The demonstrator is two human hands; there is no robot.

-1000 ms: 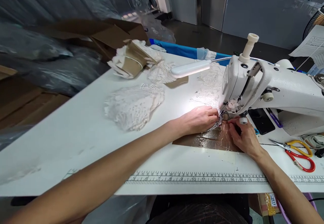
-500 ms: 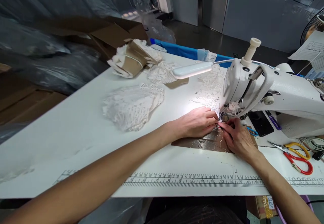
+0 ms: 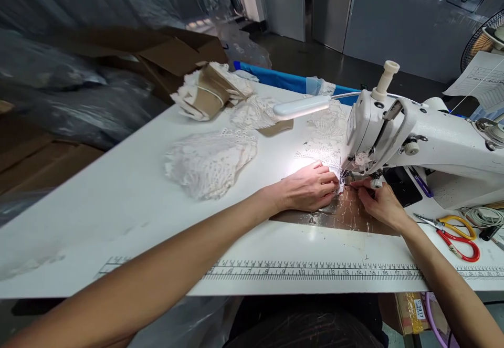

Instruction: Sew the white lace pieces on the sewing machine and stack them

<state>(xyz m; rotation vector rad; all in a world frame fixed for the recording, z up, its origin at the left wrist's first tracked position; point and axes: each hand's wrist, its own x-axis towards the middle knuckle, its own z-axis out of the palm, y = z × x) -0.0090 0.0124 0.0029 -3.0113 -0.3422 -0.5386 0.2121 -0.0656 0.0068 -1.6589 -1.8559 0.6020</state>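
My left hand (image 3: 309, 185) is closed, with its bent fingertips on a piece of white lace (image 3: 340, 184) by the needle of the white sewing machine (image 3: 362, 127). To the right of the presser foot, my right hand (image 3: 381, 202) has its thumb and fingers pinched together, pointing at the needle area. A thin dark thing shows at these fingertips, too small to make out. Beneath both hands lies a shiny brown plate (image 3: 346, 214). More white lace (image 3: 325, 127) spreads behind the needle, under the lamp (image 3: 301, 107).
A lace pile (image 3: 212, 164) and a tied lace bundle (image 3: 210, 93) lie on the left of the white table (image 3: 118, 196). Right of my hands are scissors (image 3: 452, 232), a black phone (image 3: 401, 186) and a purple pen (image 3: 421, 181). A ruler strip (image 3: 299, 273) runs along the front edge.
My right hand has moved right and slightly up, away from my left fingertips, uncovering more of the brown plate. The blue-handled tool beside it no longer shows. My left hand stays by the needle.
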